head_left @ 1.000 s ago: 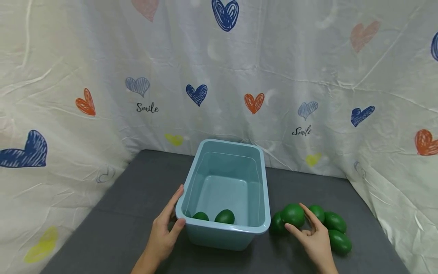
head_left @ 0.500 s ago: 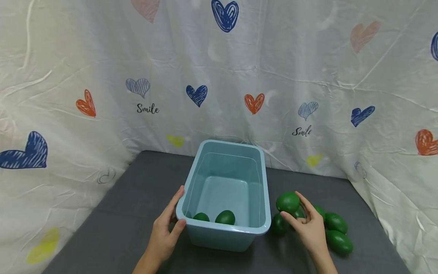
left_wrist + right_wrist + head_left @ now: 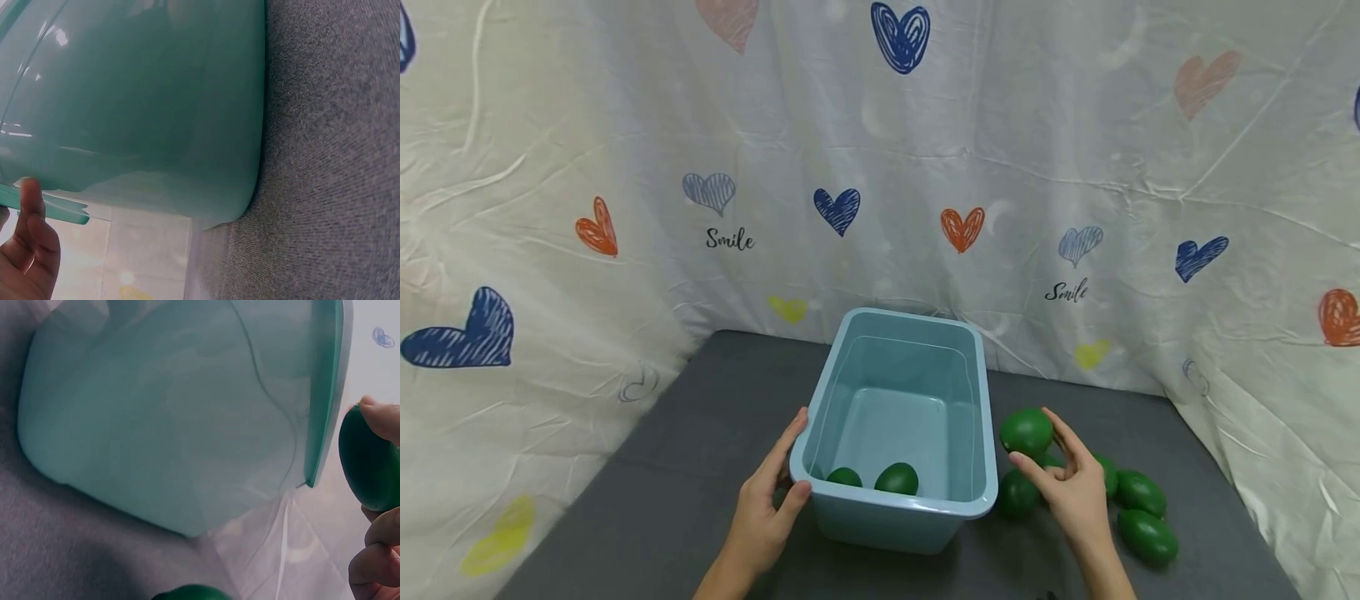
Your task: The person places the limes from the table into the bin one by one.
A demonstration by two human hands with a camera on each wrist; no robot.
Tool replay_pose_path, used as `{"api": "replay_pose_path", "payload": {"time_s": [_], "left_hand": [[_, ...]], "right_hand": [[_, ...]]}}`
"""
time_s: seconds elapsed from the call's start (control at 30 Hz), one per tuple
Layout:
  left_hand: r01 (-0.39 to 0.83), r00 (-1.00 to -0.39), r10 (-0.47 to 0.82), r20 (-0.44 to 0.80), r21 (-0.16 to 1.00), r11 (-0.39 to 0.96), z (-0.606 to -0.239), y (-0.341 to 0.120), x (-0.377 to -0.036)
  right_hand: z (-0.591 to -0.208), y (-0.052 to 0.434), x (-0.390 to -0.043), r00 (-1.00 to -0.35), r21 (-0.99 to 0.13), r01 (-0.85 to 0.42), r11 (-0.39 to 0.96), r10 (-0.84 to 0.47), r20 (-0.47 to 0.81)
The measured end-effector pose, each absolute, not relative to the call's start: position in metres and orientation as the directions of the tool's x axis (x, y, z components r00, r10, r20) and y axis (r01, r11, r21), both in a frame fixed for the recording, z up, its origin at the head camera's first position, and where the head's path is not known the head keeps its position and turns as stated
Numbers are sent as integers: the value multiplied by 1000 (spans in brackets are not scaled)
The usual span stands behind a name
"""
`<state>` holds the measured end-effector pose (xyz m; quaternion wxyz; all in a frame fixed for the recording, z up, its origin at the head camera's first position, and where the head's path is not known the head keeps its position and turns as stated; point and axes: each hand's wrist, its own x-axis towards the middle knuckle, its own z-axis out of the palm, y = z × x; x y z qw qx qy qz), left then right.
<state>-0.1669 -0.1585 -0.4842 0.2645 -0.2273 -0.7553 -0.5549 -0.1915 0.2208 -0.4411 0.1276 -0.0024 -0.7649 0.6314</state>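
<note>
White cloth printed with blue, orange, pink and yellow hearts and the word "Smile" hangs creased behind and to both sides of my work, closing in a dark grey tabletop [image 3: 700,417] with a fine woven texture. On it, near the middle, stands a pale blue plastic bin [image 3: 977,433], open at the top, with two green eggs [image 3: 897,478] lying against its near wall inside. My left hand [image 3: 767,517] grips the bin's near left corner, thumb hooked over the rim and fingers laid along the outer wall. My right hand [image 3: 1071,492] pinches one green egg [image 3: 1026,431] between thumb and fingertips, held above the tabletop just beside the bin's right rim. Below and to the right of it, a small cluster of loose green eggs [image 3: 1146,535] lies on the tabletop, some touching one another, one [image 3: 1017,493] close against the bin's right wall.
</note>
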Motion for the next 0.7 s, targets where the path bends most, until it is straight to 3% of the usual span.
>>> {"api": "replay_pose_path", "payload": {"time_s": [0.7], "left_hand": [[617,-777,75,625,730,294,-488,-161,-169]], "right_hand": [[-424,189,-203,-948,-950,-283,129,112,298]]}}
